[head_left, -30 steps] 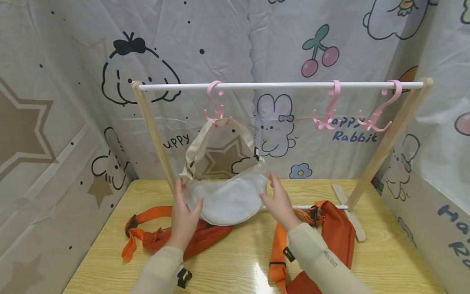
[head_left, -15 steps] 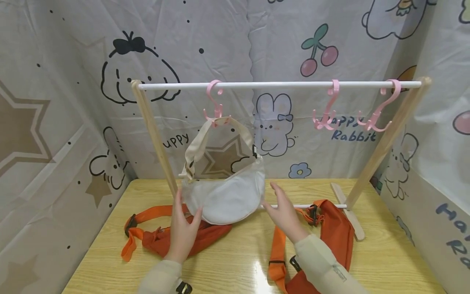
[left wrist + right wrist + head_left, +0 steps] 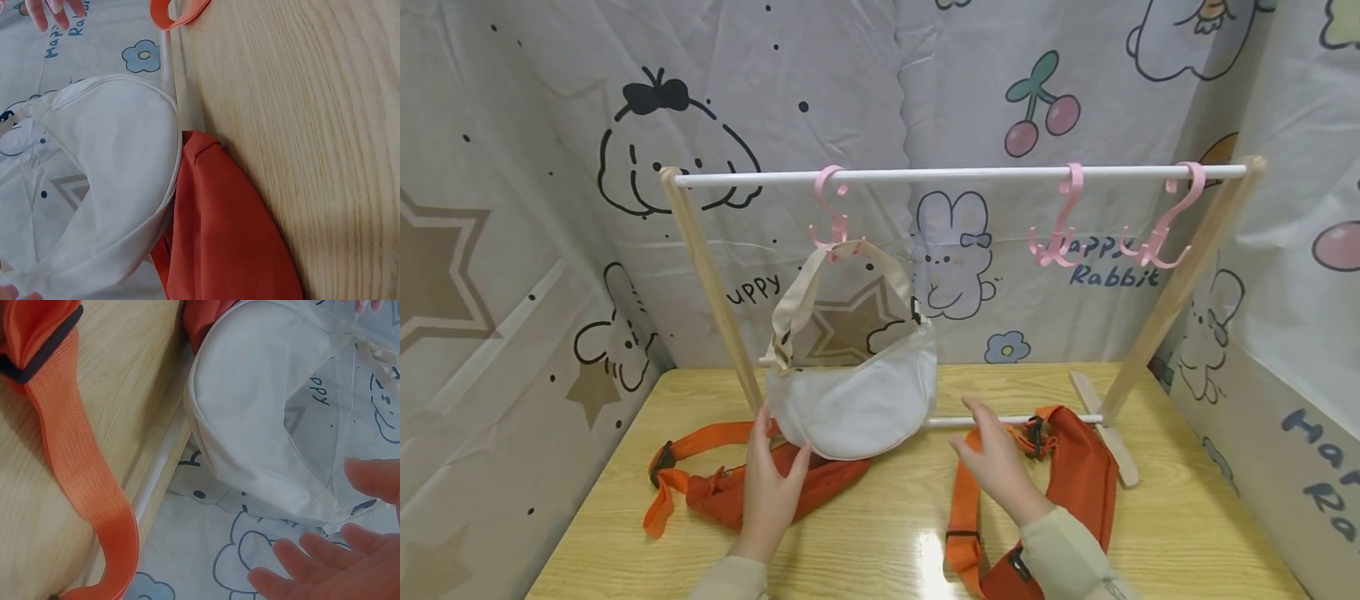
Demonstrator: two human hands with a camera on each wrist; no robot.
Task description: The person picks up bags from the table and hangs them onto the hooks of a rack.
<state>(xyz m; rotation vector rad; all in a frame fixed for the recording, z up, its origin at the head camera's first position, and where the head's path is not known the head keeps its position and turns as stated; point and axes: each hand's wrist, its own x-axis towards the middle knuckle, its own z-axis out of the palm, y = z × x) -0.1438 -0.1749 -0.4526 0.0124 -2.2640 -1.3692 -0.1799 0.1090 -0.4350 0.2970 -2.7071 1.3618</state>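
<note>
A white waist bag [image 3: 850, 408] hangs by its cream strap [image 3: 797, 300] from the left pink hook [image 3: 831, 212]. My left hand [image 3: 769, 492] is by the bag's lower left end, fingers spread and pointing up; whether it touches the fabric I cannot tell. To the right of the bag, my right hand [image 3: 1003, 471] is held apart from it, with straight fingers and nothing in them. In the right wrist view, the right hand's fingers [image 3: 312, 556] spread below the bag. An orange-red waist bag [image 3: 820, 492] lies on the table behind my left hand.
Another orange-red waist bag [image 3: 1078, 475] with an orange strap [image 3: 962, 517] lies at the right, partly behind my right arm. Two more pink hooks [image 3: 1060, 221] hang on the right of the white rail [image 3: 955, 174]. Wooden posts [image 3: 1180, 292] hold the rail above the table [image 3: 880, 550].
My right hand has left the white bag's right end and moved right and down. My left hand has lowered slightly along the bag's left side. The bag stays hanging.
</note>
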